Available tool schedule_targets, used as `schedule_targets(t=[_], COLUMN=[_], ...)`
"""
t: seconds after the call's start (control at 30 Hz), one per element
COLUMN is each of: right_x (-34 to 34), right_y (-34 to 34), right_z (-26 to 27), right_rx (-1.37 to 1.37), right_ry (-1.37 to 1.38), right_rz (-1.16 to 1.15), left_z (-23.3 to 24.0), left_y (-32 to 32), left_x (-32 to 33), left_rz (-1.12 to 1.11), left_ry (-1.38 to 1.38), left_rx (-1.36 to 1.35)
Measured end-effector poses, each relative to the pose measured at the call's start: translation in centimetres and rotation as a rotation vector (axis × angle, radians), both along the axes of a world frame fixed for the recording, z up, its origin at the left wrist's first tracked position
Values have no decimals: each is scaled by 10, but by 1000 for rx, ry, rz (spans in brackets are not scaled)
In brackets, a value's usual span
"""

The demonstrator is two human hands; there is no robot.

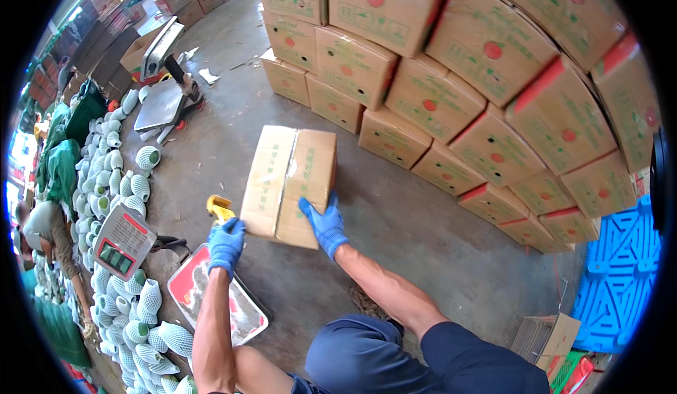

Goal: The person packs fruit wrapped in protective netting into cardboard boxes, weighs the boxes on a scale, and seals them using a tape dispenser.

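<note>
A taped cardboard box [264, 182] with green printing is before me, a strip of clear tape along its top seam. My right hand [325, 222], in a blue knit glove, grips its near right side, thumb on the top. In my gloved left hand [226, 243] is a yellow tape dispenser [219, 208], close to the box's near left corner. Whether that hand also touches the box, I cannot tell. Below my left forearm lies the red and worn-metal platform of a bench scale [243, 314], its display head [124, 242] standing to the left.
Stacked printed cartons [428, 103] form a wall at right. Many foam-netted green fruits [113, 172] cover the floor at left, near a second scale [161, 103]. A person [50, 227] bends at far left. A blue plastic pallet [616, 283] and flattened cardboard [534, 336] are at lower right.
</note>
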State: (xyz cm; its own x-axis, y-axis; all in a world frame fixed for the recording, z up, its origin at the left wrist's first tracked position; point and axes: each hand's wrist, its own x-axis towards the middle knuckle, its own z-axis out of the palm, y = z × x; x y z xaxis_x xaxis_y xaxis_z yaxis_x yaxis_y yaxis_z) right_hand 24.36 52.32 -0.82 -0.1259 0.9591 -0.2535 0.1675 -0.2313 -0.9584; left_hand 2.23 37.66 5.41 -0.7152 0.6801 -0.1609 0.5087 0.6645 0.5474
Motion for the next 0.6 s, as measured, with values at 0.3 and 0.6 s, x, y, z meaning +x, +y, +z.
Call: schedule_targets(t=[0.3,0.6], right_x=[-226,-130], right_y=[119,122], right_z=[11,4], right_rx=[7,103], right_ry=[-261,-401], right_rz=[-288,570], left_z=[211,222], left_y=[-102,-200], left_x=[88,122], left_rz=[178,324], left_ry=[-161,-442], left_rx=[394,517])
